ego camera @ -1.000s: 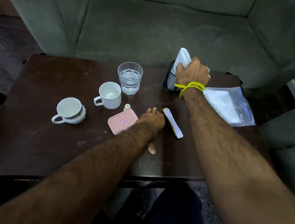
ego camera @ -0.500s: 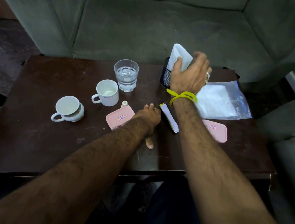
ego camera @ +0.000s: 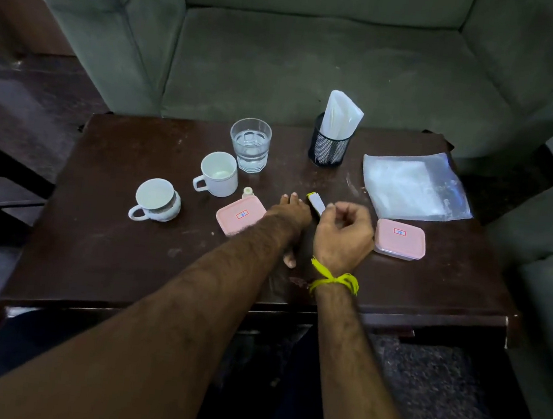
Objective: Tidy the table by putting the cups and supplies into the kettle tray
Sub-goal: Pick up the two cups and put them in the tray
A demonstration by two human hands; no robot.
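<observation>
From the head camera, the right hand (ego camera: 342, 237), a yellow thread tied at its wrist, hangs just over the dark wooden bench (ego camera: 109, 242) with fingers curled towards the small white sachet with a yellow end (ego camera: 316, 203). They look close to it or touching; I cannot tell whether the grip has closed on it, and most of the sachet's length is hidden behind the hand. The left hand (ego camera: 289, 217) rests flat on the bench beside the sachet, grip released, probably as a brace while leaning in.

No kettle tray is visible, so the cups and supplies all sit loose: a plain white mug (ego camera: 219, 173), a patterned white cup (ego camera: 156, 199), a clear glass of water (ego camera: 250, 144), two pink lidded boxes (ego camera: 239, 217) (ego camera: 400, 239), a tiny white bottle (ego camera: 248, 191), a black mesh holder (ego camera: 329, 149) with white paper packets standing in it, and a clear plastic bag (ego camera: 415, 185).

The left forearm crosses over the nearer pink box, so reaching that one means shifting the arm first. A green sofa (ego camera: 319, 59) stands behind.
</observation>
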